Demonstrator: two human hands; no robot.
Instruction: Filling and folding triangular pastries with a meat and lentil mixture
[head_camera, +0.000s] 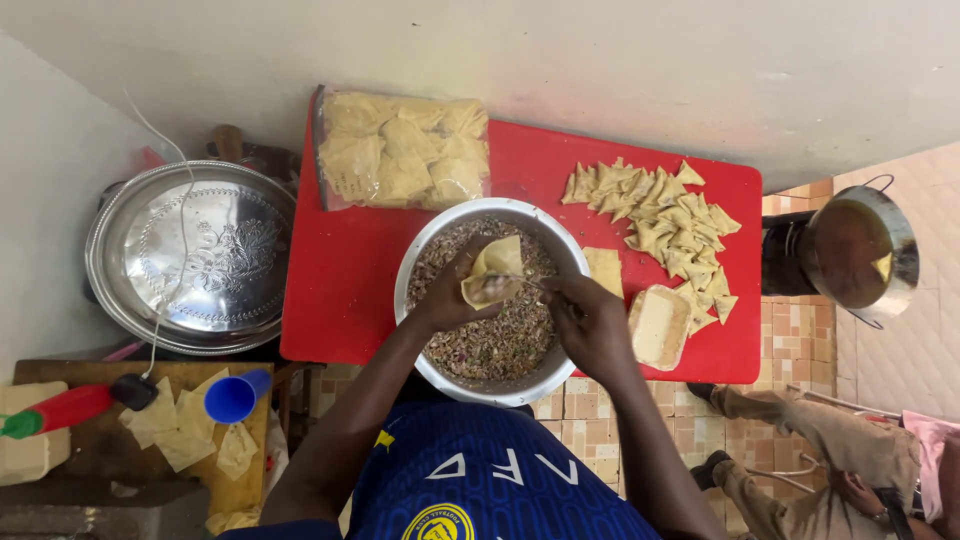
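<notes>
Head view, looking straight down. A pale pastry cone (493, 272) is held over the middle of a large metal bowl (432, 240) of minced filling. The left hand (447, 293) is curled around the cone's lower left side, its fingers (468, 262) closed on the pastry, with the open mouth of the cone turned toward the right hand. The right hand (588, 318) is seen just right of the cone, fingers pinched shut on a thin spoon handle (535, 283) whose tip reaches into the cone's mouth.

The bowl is set at the near edge of a red worktop (340, 280), and its rim overhangs that edge toward the person. A clear bag of pastry sheets (402, 150) lies touching the bowl's far rim. To the right, a heap of folded triangular pastries (660, 220) is spread toward the worktop's right edge; a small tub (659, 326) and a square pastry sheet (603, 270) lie just beside the bowl. Bare red surface is left open on the bowl's left.

Off the worktop's left edge, an engraved silver tray (195, 255) is seen, with a blue cup (236, 396) near it. A metal pot (860, 250) stands well apart at right, above another person's legs (800, 440).
</notes>
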